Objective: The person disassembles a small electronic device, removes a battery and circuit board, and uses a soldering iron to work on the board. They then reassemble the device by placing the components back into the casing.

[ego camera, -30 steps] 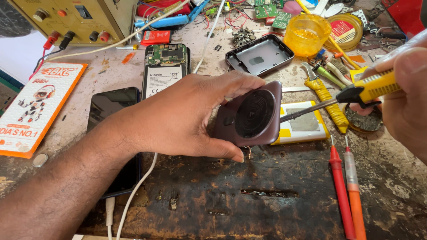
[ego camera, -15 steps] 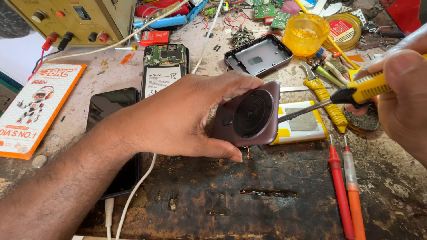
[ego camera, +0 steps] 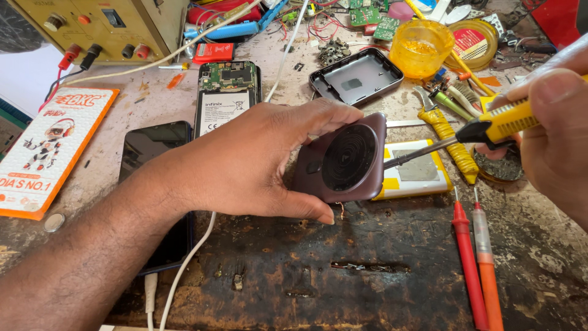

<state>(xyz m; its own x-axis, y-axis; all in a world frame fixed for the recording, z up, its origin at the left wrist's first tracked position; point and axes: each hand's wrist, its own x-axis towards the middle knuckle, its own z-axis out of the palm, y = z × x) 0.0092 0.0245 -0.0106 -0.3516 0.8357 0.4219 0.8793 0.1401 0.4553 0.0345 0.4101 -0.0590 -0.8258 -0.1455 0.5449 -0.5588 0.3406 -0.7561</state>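
My left hand (ego camera: 245, 165) grips a small maroon square speaker (ego camera: 344, 160) with a round black grille, tilted on its edge above the worn workbench. My right hand (ego camera: 554, 125) holds a yellow-handled screwdriver (ego camera: 484, 130); its metal shaft points left and its tip meets the speaker's right edge. Just behind the speaker lies a flat silver battery with yellow tape (ego camera: 416, 170).
An opened phone with its battery showing (ego camera: 223, 101) and a dark phone (ego camera: 153, 147) with a white cable lie at left. A grey case shell (ego camera: 355, 76), yellow cup (ego camera: 421, 46), red probes (ego camera: 471, 257), orange box (ego camera: 43, 147) and power supply (ego camera: 104, 24) surround the spot.
The screwdriver has drawn slightly closer to the speaker's right edge and my right hand has risen a little. My left hand keeps the speaker in place.
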